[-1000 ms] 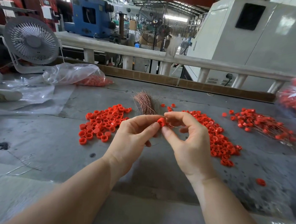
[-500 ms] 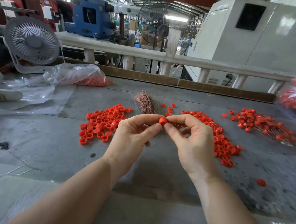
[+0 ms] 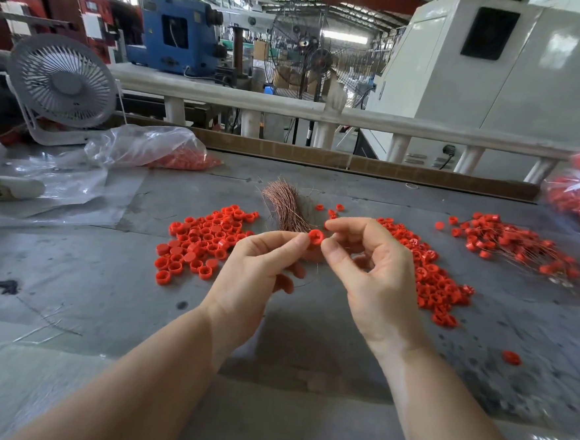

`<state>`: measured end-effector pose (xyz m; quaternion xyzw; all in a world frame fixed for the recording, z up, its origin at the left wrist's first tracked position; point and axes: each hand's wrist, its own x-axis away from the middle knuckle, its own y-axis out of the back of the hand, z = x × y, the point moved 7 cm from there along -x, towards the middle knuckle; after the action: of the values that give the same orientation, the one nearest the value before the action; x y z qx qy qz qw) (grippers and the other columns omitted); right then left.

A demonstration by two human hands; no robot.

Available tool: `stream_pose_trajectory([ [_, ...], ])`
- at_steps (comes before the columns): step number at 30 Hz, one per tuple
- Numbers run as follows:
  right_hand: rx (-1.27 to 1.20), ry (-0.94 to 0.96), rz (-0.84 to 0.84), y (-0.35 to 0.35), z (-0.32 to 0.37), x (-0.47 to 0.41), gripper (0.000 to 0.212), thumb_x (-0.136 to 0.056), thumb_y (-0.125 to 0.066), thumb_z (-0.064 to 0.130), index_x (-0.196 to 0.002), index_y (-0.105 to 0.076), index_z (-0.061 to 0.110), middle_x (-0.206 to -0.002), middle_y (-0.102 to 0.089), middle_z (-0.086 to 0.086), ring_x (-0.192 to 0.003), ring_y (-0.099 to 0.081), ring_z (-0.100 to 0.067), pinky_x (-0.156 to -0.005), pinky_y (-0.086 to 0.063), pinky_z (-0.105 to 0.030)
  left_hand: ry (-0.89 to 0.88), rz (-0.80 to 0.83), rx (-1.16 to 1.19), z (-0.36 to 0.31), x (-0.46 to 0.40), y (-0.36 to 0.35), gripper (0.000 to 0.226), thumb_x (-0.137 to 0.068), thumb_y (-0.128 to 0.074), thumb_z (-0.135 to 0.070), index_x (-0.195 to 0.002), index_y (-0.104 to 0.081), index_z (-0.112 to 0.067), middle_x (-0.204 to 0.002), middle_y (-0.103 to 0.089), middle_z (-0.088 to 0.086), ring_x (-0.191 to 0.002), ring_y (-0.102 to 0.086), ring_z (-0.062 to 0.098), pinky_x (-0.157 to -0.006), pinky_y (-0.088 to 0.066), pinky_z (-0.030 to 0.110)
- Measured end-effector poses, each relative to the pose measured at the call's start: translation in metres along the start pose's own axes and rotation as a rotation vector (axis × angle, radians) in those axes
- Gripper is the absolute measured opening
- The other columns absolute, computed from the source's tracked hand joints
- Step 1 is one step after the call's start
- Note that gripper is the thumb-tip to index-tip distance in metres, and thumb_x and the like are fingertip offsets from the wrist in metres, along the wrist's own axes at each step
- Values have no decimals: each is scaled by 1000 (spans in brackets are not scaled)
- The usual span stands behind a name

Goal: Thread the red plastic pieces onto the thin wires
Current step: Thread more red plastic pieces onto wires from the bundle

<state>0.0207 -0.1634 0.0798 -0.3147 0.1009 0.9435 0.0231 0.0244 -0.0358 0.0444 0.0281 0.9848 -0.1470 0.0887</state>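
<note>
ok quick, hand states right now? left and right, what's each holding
Left hand: pinching the red plastic piece between thumb and forefinger.
Right hand: fingers curled at the same piece; whether its fingertips pinch a thin wire cannot be told.
</note>
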Motion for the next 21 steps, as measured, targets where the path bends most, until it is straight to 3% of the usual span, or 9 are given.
stream_pose_trajectory([
  [5, 28, 43, 33, -4, 3, -1, 23, -82, -67, 4, -86, -70, 26, -71, -67, 17, -66, -60, 0, -59, -44, -19, 62, 0, 27, 4, -1, 1, 20, -72, -60, -30, -63, -72, -17, -66, -65, 0, -52, -49, 6, -45, -37, 16],
  [10, 6, 40, 30, -3, -1, -2, 17, -83, -66, 5, -83, -71, 21, -69, -69, 15, -69, -63, 3, -63, -45, -11, 95, 18, 16, 7, -1, 0, 25, -71, -59, -35, -64, -73, -16, -62, -64, 0, -51, -51, 6, -44, -37, 16],
  [15, -33, -1, 44, -4, -6, -2, 11, -86, -64, 9, -82, -72, 16, -71, -72, 4, -69, -67, -6, -67, -50, -17, 126, 45, 4, 9, 0, -3, 29, -72, -57, -38, -62, -72, -15, -61, -64, 1, -50, -50, 7, -45, -36, 18],
  [21, -58, -19, 53, -5, -6, -2, 13, -86, -63, 11, -79, -71, 17, -70, -72, 3, -68, -68, -8, -67, -52, -19, 138, 63, -3, 10, 0, -5, 31, -72, -55, -40, -63, -73, -16, -61, -64, 1, -50, -50, 7, -45, -36, 18],
])
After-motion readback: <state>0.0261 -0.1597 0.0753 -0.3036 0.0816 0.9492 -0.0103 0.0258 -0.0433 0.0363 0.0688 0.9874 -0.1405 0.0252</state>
